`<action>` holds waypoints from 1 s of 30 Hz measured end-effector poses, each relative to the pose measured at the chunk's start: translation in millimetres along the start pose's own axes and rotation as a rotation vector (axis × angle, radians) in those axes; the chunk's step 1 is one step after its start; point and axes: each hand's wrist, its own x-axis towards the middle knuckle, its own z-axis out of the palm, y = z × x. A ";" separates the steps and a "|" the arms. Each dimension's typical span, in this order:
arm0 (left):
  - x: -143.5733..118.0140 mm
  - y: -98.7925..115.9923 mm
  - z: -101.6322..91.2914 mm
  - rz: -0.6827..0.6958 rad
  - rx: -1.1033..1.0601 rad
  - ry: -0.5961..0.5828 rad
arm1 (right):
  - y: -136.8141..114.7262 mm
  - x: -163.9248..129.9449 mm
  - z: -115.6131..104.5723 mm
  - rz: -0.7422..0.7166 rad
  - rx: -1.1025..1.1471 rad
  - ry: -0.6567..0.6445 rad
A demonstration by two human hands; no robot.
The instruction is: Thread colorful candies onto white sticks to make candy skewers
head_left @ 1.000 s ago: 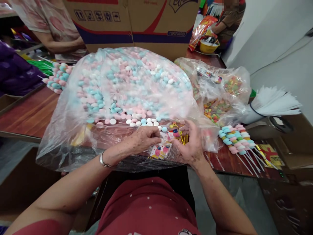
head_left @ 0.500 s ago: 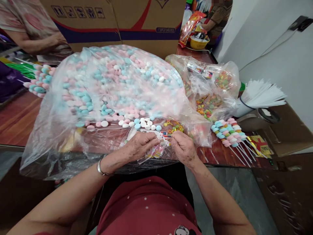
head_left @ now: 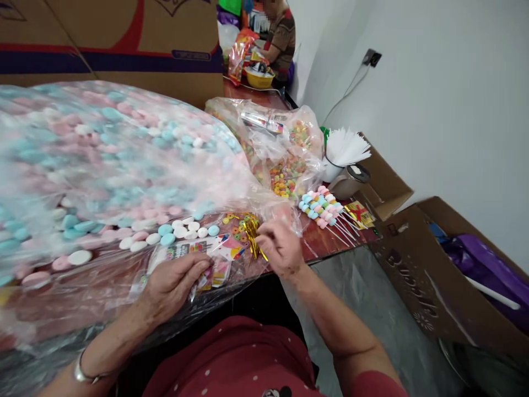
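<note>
My left hand (head_left: pixel 176 284) is closed, thumb against fingers, on a clear printed plastic bag (head_left: pixel 225 251) with red, yellow and blue marks. Small colourful packets (head_left: pixel 212 275) lie beneath the fingertips. To the right, my right hand (head_left: pixel 283 248) has curled fingers pinching at a bunch of gold twist ties (head_left: pixel 250 234); whether one strand or several are gripped is hidden. Ring-shaped candies (head_left: pixel 237 227) in yellow, green and orange lie beside the ties. White, blue and pink marshmallows (head_left: pixel 190 227) sit in a loose row just beyond my hands.
A huge clear bag of marshmallows (head_left: pixel 124 154) covers the left. Behind the ties lies a bag of ring candies (head_left: pixel 285 176). Marshmallow skewers (head_left: pixel 320 207) lie at right, near a mug (head_left: pixel 349 182) and a cup of white sticks (head_left: pixel 333 168). Another person (head_left: pixel 283 41) sits at the back.
The view has swung to the right. My hands, together at the printed bag before, have come apart; the right one has moved to the gold ties while the left stays at the bag.
</note>
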 end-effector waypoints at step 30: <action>-11.2 -16.3 -16.6 -0.132 -0.388 -0.017 | 11.4 -6.0 -84.1 -0.351 -0.416 0.036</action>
